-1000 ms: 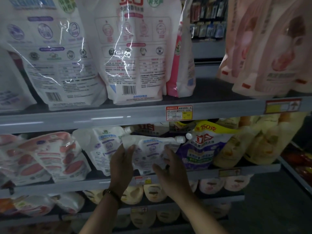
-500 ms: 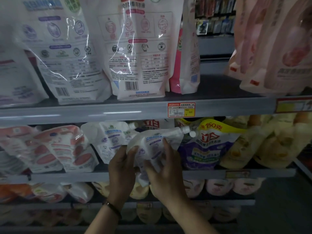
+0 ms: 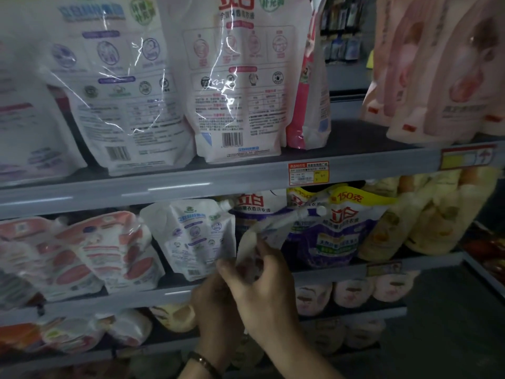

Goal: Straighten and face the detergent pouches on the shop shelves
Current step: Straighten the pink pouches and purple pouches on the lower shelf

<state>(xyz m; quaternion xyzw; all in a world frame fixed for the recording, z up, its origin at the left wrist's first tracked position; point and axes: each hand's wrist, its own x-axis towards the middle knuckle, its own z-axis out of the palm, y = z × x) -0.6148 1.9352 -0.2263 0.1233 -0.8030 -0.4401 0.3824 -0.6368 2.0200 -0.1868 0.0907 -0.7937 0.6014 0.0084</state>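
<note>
At the front edge of the middle shelf, the right hand and the half-hidden left hand both grip the white pouch, which is twisted edge-on. A loose grip could drop it, or its spout could topple the purple pouch just beside it.

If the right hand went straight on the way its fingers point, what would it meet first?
The right hand grips the white spout pouch, so that comes first; beyond it, probably the purple pouch standing behind, though depth is unclear.
</note>
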